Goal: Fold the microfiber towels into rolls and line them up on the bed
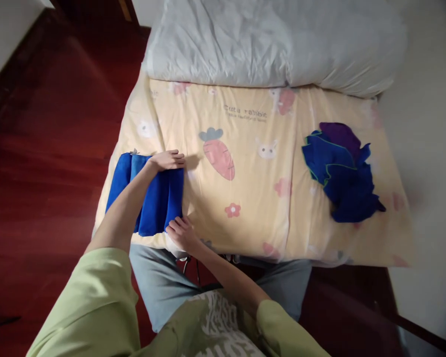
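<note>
On the left side of the bed, a folded blue cloth [152, 208] lies in several upright bands, one of them lighter; it may be more than one piece. My left hand [169, 160] reaches across it, with its fingers curled at the far right corner. At the near right corner, my right hand [181, 232] has its fingers bent onto the cloth's edge. Both hands appear to pinch that right edge, though the fingertips are partly hidden. Part of the cloth is covered by my left forearm.
A crumpled pile of blue cloths [342, 173] with green edging and a purple piece [340, 136] lies on the right. The yellow printed sheet [252, 163] covers the bed. A white quilt [275, 44] is bunched at the far side. Dark red floor [48, 173] borders the left.
</note>
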The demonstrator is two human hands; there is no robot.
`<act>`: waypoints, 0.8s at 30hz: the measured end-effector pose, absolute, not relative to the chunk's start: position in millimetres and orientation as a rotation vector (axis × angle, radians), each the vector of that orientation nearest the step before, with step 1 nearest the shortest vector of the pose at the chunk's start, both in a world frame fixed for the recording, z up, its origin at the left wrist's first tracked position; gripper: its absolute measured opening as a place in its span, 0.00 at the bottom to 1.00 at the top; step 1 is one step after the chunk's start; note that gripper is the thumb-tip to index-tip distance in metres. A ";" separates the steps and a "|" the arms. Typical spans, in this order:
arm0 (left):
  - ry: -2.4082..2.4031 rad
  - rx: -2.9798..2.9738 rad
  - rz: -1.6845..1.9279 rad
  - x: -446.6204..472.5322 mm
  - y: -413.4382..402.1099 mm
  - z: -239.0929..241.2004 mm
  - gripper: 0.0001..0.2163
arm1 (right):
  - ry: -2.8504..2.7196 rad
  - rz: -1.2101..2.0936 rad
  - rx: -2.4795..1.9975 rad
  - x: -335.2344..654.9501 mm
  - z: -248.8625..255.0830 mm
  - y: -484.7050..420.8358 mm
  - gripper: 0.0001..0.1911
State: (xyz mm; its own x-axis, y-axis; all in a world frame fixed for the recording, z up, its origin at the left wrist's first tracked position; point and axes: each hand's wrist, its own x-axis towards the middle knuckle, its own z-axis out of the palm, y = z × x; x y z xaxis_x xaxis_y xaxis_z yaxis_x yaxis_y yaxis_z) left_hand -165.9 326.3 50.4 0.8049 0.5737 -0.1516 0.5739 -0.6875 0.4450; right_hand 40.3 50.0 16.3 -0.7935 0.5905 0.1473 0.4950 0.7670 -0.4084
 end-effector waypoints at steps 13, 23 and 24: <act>1.133 2.664 -0.032 -149.8 298.3 42.9 0.11 | -2.761 0.630 -0.917 29.2 10.4 53.5 0.04; 1.638 2.547 0.301 -56.7 162.8 44.1 0.25 | -2.625 0.558 -0.990 52.3 42.2 24.0 0.18; 1.657 2.512 0.304 -48.2 149.4 40.5 0.27 | -2.604 0.552 -0.950 65.2 45.5 16.7 0.16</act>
